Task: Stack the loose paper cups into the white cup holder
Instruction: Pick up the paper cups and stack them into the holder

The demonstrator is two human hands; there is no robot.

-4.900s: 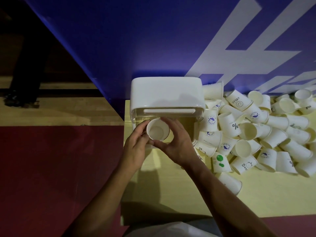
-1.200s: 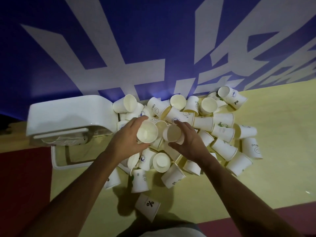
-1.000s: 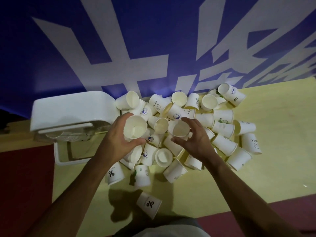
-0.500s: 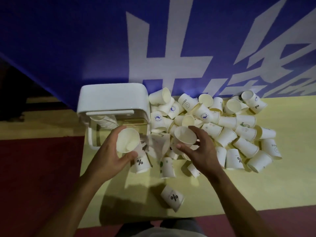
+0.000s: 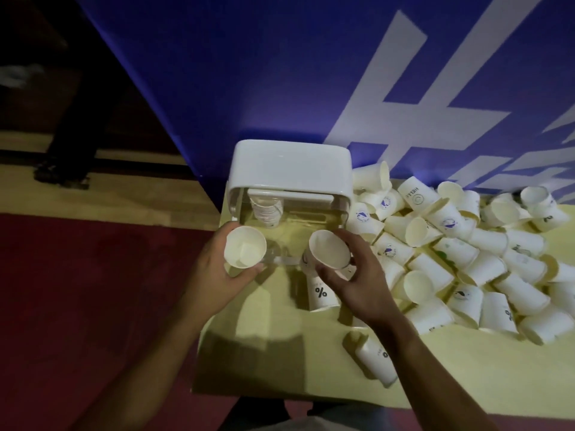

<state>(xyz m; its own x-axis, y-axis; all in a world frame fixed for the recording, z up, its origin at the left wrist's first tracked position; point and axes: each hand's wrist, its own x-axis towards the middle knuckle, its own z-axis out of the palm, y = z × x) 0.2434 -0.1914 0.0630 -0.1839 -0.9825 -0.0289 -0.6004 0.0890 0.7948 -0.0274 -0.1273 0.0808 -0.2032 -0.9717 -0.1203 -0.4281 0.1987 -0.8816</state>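
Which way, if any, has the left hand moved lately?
Yes. The left hand, gripping a paper cup, went left: from the pile to the white cup holder.

- A blue panel [image 5: 249,73] with large white strokes [image 5: 401,88] stands behind the table.
- The table [image 5: 466,368] has a pale yellow top.
- To the left lie dark red floor [image 5: 77,290] and a light wooden strip [image 5: 109,197].
- The light is dim, and the upper-left corner is dark.

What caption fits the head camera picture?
Left hand holds a cup, right hand holds a second cup, by the white cup holder.
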